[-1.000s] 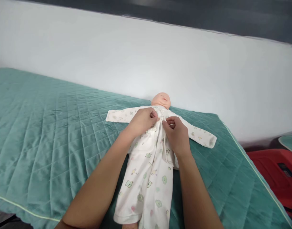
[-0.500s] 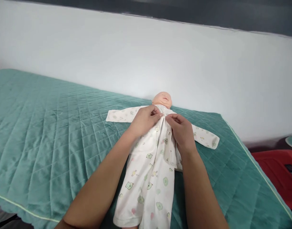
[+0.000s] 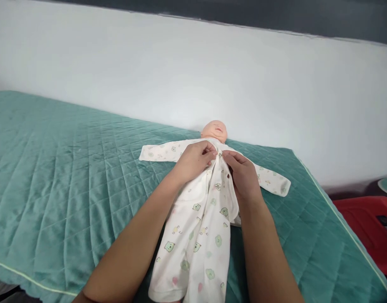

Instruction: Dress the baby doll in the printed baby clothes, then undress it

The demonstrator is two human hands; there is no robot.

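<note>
A baby doll (image 3: 214,129) lies on its back, head toward the wall and arms spread. It wears a white printed baby shirt (image 3: 161,152) with long sleeves and matching white pants (image 3: 193,252). At the chest, my left hand (image 3: 196,158) pinches one front edge of the shirt. Just to the right, my right hand (image 3: 242,170) grips the other front edge, with the fingertips of both hands close together. Below them the shirt front hangs apart, and a dark button or snap shows on the right flap. The fastening between my fingertips is partly hidden.
Under the doll spreads a green quilted cover (image 3: 70,189) with a pale piped edge. A white wall (image 3: 180,67) rises behind it. A red plastic object (image 3: 364,231), perhaps a chair, stands beyond the right edge.
Both hands remain at the chest. My right hand has shifted slightly right, and the right shirt flap has turned outward, showing more of its edge.
</note>
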